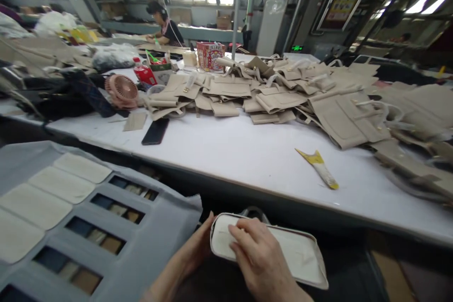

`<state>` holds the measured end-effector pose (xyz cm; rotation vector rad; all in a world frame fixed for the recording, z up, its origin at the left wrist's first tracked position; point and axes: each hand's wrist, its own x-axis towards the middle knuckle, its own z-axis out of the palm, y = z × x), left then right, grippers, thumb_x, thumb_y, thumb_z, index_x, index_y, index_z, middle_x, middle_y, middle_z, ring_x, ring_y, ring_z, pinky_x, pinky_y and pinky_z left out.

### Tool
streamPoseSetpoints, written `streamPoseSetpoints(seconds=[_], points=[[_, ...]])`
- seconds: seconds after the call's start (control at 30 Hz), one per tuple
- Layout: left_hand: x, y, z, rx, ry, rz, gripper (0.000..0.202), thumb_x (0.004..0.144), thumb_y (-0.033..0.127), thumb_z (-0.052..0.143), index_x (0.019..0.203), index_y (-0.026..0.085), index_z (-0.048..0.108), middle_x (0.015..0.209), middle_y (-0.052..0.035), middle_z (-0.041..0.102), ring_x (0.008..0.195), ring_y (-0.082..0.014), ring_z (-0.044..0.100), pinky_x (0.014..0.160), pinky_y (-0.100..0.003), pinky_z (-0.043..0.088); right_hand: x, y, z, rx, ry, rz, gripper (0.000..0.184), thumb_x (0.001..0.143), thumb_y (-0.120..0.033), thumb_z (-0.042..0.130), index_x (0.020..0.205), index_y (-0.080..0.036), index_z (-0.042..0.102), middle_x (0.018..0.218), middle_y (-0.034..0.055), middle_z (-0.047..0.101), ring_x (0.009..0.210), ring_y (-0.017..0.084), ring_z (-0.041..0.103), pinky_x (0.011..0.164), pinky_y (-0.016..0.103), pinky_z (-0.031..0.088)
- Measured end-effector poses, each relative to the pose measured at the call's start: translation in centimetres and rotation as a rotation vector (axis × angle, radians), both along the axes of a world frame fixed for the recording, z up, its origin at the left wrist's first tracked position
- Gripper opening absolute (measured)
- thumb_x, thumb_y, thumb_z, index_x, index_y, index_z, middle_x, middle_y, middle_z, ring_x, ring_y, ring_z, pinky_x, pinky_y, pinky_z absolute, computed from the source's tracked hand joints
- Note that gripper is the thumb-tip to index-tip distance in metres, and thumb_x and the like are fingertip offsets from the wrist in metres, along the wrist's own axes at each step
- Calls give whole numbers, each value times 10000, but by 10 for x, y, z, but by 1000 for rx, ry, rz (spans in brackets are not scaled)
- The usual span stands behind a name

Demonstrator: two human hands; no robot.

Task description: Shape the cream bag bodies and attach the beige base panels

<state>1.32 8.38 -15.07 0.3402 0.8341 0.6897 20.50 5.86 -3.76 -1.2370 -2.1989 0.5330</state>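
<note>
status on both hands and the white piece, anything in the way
Left hand at left end of white piece, grip partly hidden. Right hand on its top. Nothing else seen lying on it.

From our right hand (260, 252), a free lane runs at twelve over the bare white table (226, 146), passing the phone (155, 131) between ten and eleven and the yellow-ended tool (321, 170) between one and two. Beyond, heaped beige pieces (283, 97) block us from eleven past two. At nine, the grey tray (152, 226) crowds our left hand (203, 239).
</note>
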Motion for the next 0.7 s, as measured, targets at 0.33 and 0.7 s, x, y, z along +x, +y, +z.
streamPoseSetpoints(seconds=[0.33,0.7], points=[[8,-13,-26,19,-181,260,489,880,429,641,1279,149,605,1272,-104,643,1244,-266,532,1092,-370,353,-25,15,-10,-261,-201,-15,252,828,-119,648,1009,-286,593,1074,-28,627,995,221,518,890,381,383],[4,-13,-17,290,-120,191,442,906,447,588,1248,170,626,1265,-112,645,1205,-288,547,1093,-428,342,-31,27,-6,-278,-237,55,162,818,-117,667,893,-256,631,1009,-17,622,949,205,527,871,370,392]])
